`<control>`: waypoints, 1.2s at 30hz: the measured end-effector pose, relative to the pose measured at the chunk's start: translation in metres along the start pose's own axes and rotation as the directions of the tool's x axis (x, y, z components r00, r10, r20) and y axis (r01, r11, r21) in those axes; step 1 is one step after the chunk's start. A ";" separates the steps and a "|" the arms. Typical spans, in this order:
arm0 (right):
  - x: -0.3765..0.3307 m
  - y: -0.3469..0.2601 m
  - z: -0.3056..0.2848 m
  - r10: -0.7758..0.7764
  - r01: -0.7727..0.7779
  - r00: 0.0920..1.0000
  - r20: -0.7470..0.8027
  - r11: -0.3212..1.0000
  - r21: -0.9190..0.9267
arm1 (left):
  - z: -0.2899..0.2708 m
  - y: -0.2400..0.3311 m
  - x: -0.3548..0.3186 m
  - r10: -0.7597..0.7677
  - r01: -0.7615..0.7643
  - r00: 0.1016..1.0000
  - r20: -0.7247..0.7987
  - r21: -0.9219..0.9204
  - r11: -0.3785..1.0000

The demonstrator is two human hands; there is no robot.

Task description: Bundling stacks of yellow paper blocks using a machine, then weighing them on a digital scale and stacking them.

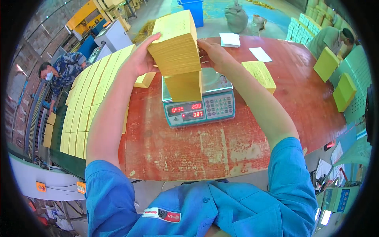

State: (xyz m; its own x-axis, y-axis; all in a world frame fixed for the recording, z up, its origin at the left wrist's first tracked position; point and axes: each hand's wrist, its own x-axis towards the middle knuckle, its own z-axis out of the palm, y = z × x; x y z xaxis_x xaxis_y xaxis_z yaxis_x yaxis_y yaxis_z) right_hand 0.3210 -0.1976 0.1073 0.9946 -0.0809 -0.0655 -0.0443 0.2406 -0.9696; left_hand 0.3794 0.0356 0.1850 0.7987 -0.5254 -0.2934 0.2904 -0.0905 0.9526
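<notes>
Far left, I see packed rows of yellow blocks [92, 94], a portion I'd judge done. The left hand [140, 59] grasps one side of the upper block [175, 49], which is squared, finely layered, slightly tilted. It's over the lower block [183, 87] on the scale [199, 108]; I can't tell whether they touch. The right hand [215, 55] clasps its other side, so letting go remains. Farther right, a loose block [259, 75] lies on the table [189, 154], seemingly left to handle.

a tilted yellow paper stack [175, 53] is held over a second stack [183, 87] on a scale [206, 108].
</notes>
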 end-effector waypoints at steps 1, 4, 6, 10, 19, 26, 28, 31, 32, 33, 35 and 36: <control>0.004 0.005 -0.002 0.016 -0.016 1.000 -0.017 1.000 -0.001 | -0.001 -0.002 0.007 -0.025 0.025 1.000 -0.001 0.023 0.999; 0.007 0.017 -0.004 0.054 -0.055 0.997 -0.046 0.998 -0.013 | -0.009 -0.008 0.016 -0.063 0.061 0.998 0.026 0.064 0.996; 0.007 0.023 -0.005 0.076 -0.077 0.995 -0.062 0.997 -0.020 | -0.015 -0.012 0.020 -0.079 0.074 0.995 0.056 0.087 0.993; 0.004 0.030 -0.003 0.067 -0.070 0.992 -0.105 0.997 -0.031 | -0.019 -0.015 0.020 -0.047 0.037 0.996 0.080 0.130 0.991; -0.002 0.029 0.009 0.000 -0.023 0.986 -0.166 0.991 -0.134 | -0.025 -0.025 0.026 -0.004 -0.004 0.998 0.061 0.131 0.991; -0.003 0.026 0.019 -0.079 0.024 0.971 -0.225 0.971 -0.239 | -0.031 -0.029 0.029 0.053 -0.055 0.998 0.037 0.059 0.997; -0.002 0.027 0.018 -0.080 0.019 0.969 -0.233 0.967 -0.253 | -0.032 -0.031 0.031 0.044 -0.046 0.999 0.032 0.061 0.997; 0.002 0.032 0.013 -0.068 -0.006 0.970 -0.235 0.954 -0.300 | -0.032 -0.032 0.033 0.026 -0.029 0.999 0.034 0.084 0.996; 0.004 0.034 0.009 -0.050 -0.031 0.972 -0.230 0.942 -0.335 | -0.031 -0.032 0.033 0.014 -0.019 0.999 0.040 0.102 0.995; 0.003 0.035 0.008 -0.050 -0.032 0.971 -0.234 0.942 -0.333 | -0.029 -0.032 0.032 0.013 -0.018 0.999 0.044 0.104 0.994; -0.002 0.041 0.005 -0.058 -0.031 0.970 -0.235 0.932 -0.362 | -0.026 -0.035 0.030 0.053 -0.055 0.998 0.016 0.181 0.982; -0.004 0.046 0.007 -0.062 -0.030 0.969 -0.239 0.932 -0.362 | -0.031 -0.037 0.030 0.055 -0.058 0.998 0.022 0.183 0.981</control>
State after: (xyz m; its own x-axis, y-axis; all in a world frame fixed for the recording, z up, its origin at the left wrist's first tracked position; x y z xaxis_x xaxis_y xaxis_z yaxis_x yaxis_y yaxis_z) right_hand 0.3152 -0.1795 0.0647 0.9439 -0.3249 -0.0596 -0.1048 -0.1235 -0.9868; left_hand 0.4094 0.0493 0.1385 0.8018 -0.5479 -0.2386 0.1420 -0.2132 0.9666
